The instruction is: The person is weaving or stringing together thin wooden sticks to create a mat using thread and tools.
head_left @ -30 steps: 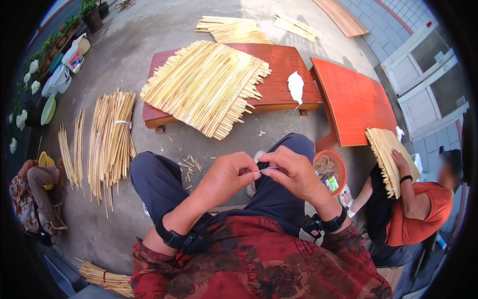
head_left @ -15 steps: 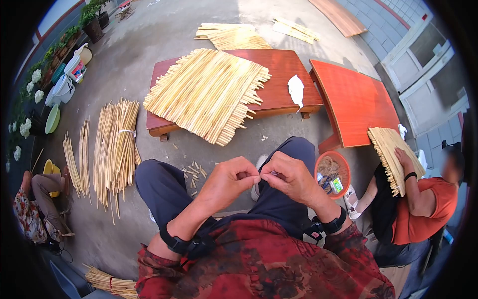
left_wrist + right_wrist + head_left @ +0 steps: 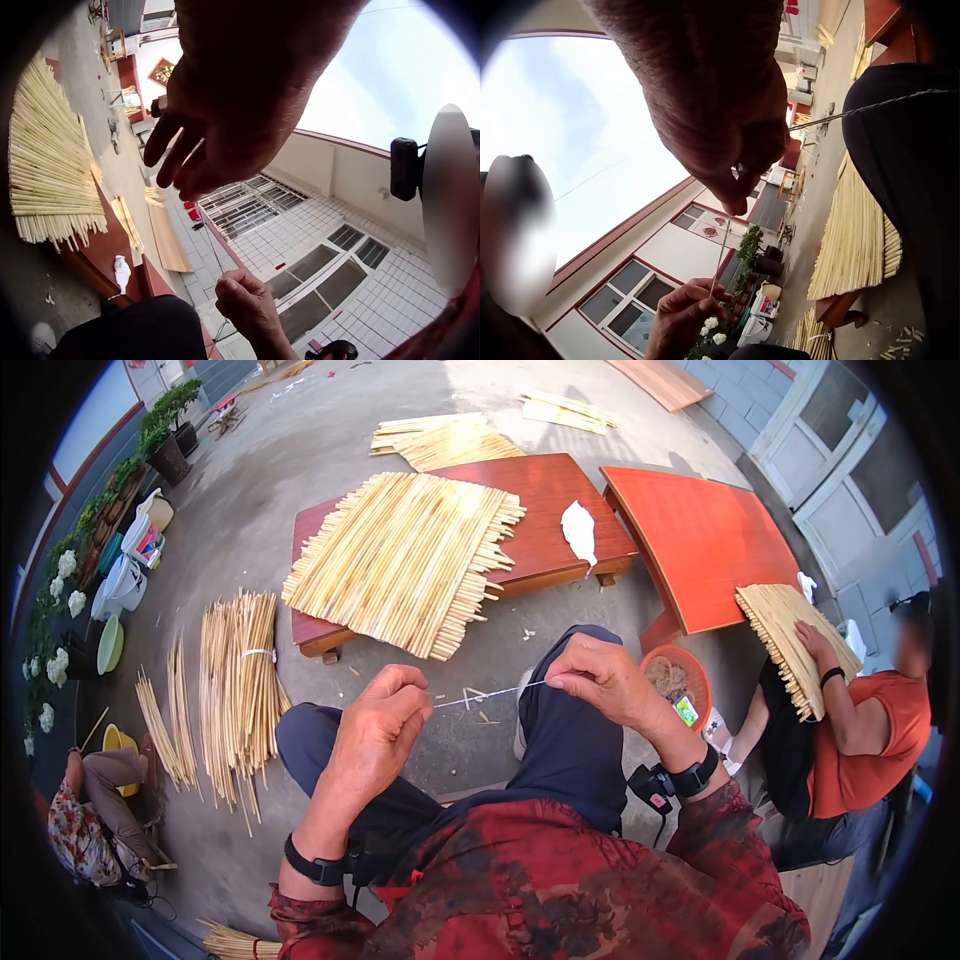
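A thin pale string (image 3: 500,693) runs taut between my two hands, over the gap between my knees. My left hand (image 3: 372,728) pinches one end of it between thumb and bent fingers. On the other side my right hand (image 3: 603,678) pinches it with thumb and forefinger. The right wrist view shows the twisted string (image 3: 885,104) also trailing from the right hand across the dark trouser leg. Beyond the hands, a mat of pale stalks (image 3: 400,555) lies on a low red-brown table (image 3: 550,490).
Bundled stalks (image 3: 235,690) lie on the ground at left. A second red table (image 3: 700,540) stands at right, beside an orange basket (image 3: 697,675) holding tangled fibre. A person in an orange shirt (image 3: 855,735) holds another mat (image 3: 790,635). Another person (image 3: 95,810) sits far left.
My hands were together at the fingertips and have drawn apart, the left one moving left and the right one right. The string now shows stretched between them.
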`<state>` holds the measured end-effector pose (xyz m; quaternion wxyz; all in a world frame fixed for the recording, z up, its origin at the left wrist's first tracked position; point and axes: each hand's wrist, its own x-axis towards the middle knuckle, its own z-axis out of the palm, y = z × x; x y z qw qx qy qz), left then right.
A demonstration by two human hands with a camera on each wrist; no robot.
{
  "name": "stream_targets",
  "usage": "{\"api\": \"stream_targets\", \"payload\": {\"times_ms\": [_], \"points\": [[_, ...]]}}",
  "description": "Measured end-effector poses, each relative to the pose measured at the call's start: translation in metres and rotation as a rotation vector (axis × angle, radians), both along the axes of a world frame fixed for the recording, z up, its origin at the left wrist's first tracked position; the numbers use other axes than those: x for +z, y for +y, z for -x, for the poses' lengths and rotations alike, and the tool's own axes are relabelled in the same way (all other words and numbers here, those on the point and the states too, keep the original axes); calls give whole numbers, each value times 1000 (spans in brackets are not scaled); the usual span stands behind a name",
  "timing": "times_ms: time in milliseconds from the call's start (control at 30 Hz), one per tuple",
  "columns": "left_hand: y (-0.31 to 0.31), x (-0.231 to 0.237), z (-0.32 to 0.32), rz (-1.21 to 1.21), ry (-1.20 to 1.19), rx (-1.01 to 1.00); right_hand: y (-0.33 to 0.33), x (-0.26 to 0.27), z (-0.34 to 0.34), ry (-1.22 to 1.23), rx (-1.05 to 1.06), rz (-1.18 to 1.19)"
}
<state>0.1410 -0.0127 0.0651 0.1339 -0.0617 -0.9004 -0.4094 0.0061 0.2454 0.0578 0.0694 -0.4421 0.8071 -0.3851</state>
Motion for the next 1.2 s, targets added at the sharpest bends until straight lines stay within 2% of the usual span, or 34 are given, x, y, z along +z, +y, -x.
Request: {"api": "stream_targets", "payload": {"times_ms": [100, 167, 333, 500, 567, 733, 833, 867, 900, 967, 1100, 1167, 1200], "points": [[-20, 12, -10, 30, -56, 85, 18, 4, 9, -96, -88, -6], [-40, 12, -15, 13, 2, 116, 31, 1, 16, -145, -120, 1], [-83, 6, -34, -321, 49, 309, 58, -13, 19, -292, -173, 37], [-104, -1, -55, -364, 99, 429, 70, -18, 12, -354, -200, 42], [-104, -4, -62, -259, 99, 441, 71, -17, 6, -273, -166, 16], [-115, -14, -78, -280, 49, 475, 87, -19, 3, -271, -267, -29], [-93, -3, -76, 82, -18, 371, 93, -22, 1, -228, -305, -45], [-89, -4, -77, 81, -19, 372, 95, -24, 1, -189, -326, -45], [-86, -6, -78, 227, -79, 333, 97, -26, 1, -189, -323, -46], [-87, -13, -83, 544, -131, 253, 104, -30, 4, 51, -392, -104], [-87, -16, -95, 431, -175, 235, 123, -36, 10, -16, -442, -87], [-82, -14, -98, 278, -138, 252, 120, -31, 6, 17, -397, -123], [-78, -16, -97, 279, -151, 282, 117, -32, 6, 10, -365, -122]]}}
